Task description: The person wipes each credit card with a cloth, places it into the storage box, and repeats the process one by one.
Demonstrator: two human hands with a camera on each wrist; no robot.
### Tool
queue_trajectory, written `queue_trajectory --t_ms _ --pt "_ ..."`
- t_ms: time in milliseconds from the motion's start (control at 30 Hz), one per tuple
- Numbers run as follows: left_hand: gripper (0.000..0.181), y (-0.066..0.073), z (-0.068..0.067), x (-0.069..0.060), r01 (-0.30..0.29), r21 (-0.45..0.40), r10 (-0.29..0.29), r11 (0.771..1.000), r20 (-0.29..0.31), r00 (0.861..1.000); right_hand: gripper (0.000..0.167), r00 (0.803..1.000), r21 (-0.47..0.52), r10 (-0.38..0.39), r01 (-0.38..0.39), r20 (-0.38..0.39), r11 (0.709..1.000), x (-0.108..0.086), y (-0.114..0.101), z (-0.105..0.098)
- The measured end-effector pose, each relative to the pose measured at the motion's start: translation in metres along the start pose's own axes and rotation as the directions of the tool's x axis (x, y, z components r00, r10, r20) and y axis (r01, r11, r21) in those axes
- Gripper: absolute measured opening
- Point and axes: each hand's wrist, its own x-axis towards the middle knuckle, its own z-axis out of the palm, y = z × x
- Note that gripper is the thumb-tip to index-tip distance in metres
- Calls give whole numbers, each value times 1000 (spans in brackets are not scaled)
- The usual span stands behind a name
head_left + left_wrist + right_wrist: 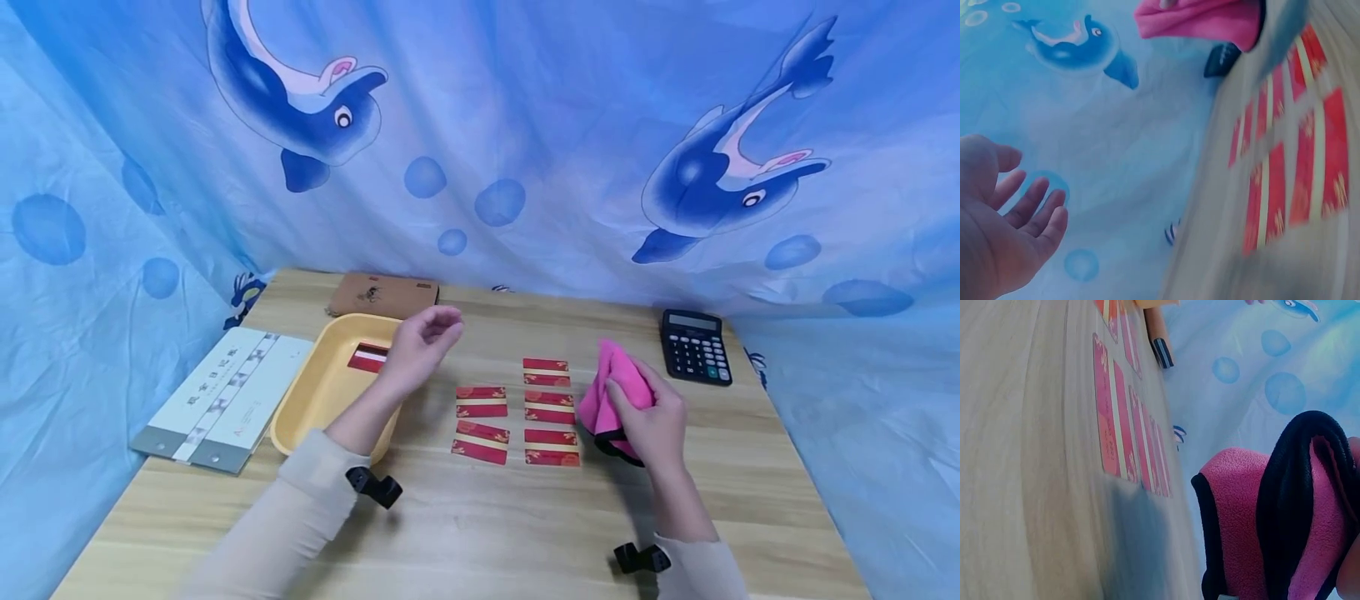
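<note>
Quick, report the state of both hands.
Left hand: open, holding nothing.
Right hand: closed, holding a folded pink cloth with black edging.

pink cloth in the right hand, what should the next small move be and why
Probably move the left hand to the yellow tray and pick up the red card there: that hand is empty, the right hand holds the pink cloth, and five cards lie on the table, the left column one card shorter than the right.
</note>
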Motion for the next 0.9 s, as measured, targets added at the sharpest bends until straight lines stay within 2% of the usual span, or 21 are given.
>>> queue_trajectory --t_ms 233,300,433,533,667,767,900 --pt "23 -4 39 2 -121 130 112 984 74 991 48 1000 -31 0 0 -24 1000 -4 9 -3" --pt "23 -7 49 2 -127 129 115 983 99 988 47 1000 -33 -5 4 -31 999 -4 11 -4" --pt "26 -18 69 4 -88 117 70 989 149 986 46 999 -38 -13 11 -47 999 -3 13 -6" --pt "27 -28 82 8 -56 126 35 990 164 986 45 999 -53 -2 0 -50 999 -3 15 -10" --pt "30 -43 93 15 -33 150 8 988 162 987 45 998 -65 15 -19 -53 998 0 17 -14" --pt "31 -56 101 18 21 172 -47 985 148 988 47 998 -74 36 -41 -59 996 0 18 -18" --pt "35 -73 110 19 106 187 -133 977 135 982 48 997 -83 58 -63 -59 995 -1 20 -21"
